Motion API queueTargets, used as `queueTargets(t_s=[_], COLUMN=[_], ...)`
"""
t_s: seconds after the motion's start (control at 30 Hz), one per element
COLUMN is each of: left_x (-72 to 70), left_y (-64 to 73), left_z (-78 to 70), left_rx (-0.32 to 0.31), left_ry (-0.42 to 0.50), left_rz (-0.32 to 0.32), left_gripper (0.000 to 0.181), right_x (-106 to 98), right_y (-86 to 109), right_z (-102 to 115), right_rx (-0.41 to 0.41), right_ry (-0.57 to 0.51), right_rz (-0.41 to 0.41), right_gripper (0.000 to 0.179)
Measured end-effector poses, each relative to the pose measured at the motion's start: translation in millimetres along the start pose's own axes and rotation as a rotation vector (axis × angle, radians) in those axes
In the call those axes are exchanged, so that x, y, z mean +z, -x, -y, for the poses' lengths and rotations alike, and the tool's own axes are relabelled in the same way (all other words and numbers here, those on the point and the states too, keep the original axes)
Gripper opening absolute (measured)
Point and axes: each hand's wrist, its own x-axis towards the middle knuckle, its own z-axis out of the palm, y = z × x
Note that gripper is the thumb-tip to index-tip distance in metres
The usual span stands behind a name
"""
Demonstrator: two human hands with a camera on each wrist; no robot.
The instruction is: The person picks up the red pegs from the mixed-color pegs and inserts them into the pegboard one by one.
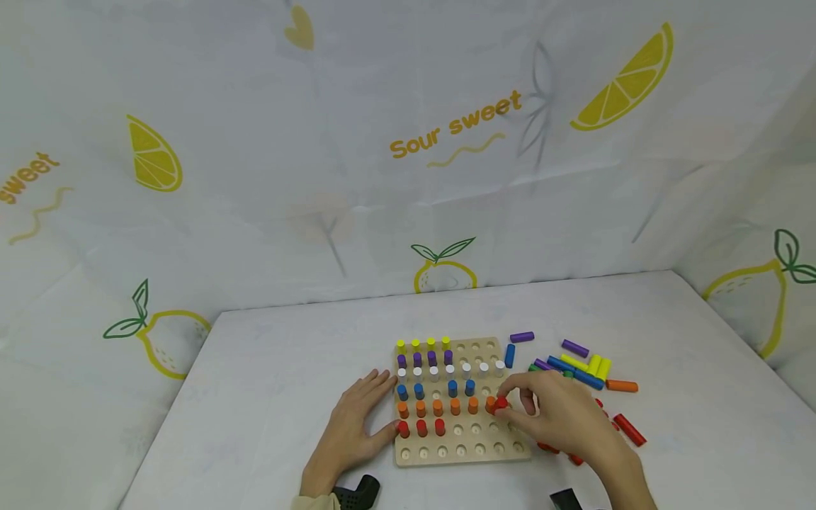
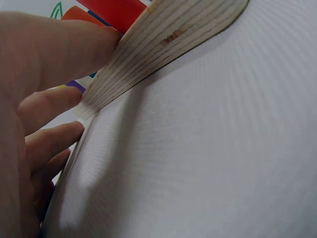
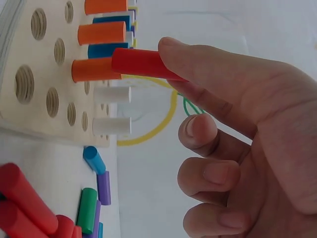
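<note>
A wooden pegboard point(image 1: 468, 440) lies on the table with rows of coloured pegs in its holes. My left hand point(image 1: 350, 428) rests beside its left edge, the thumb point(image 2: 64, 47) and fingertips against the board's side. Between thumb and index finger, my right hand point(image 3: 237, 109) pinches one end of a red peg point(image 3: 143, 63); the other fingers are loosely bent. This peg is held over the board, overlapping the last orange peg point(image 3: 94, 69) of its row. Three red pegs point(image 1: 421, 428) stand in the row nearer me, at its left end.
Loose blue, yellow, purple and green pegs lie right of the board, with an orange peg point(image 1: 622, 386) among them. Loose red pegs point(image 1: 630, 430) lie nearer, partly hidden by the right hand. A lemon-printed cloth point(image 1: 357, 177) hangs behind the table.
</note>
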Motion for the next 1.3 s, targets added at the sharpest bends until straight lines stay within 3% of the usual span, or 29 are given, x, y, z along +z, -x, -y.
queueTargets(t_s=[0.57,0.83,1.3], left_x=[0.0,-0.1,1.4], left_y=[-0.4,-0.5,0.2], left_z=[1.2,1.2,3.1], left_rx=[0.004,-0.008,0.013], left_ry=[0.001,0.004,-0.008], left_rz=[0.007,0.014,-0.002], left_gripper=[0.065,0.065,0.065], right_x=[21,32,42], right_y=[-4.1,-8.8,-11.1], right_z=[20,25,26], right_rx=[-0.096,-0.096,-0.117], right_ry=[-0.097,-0.138,-0.161], right_rz=[0.015,0.082,0.114], right_gripper=[0.015,0.019,0.019])
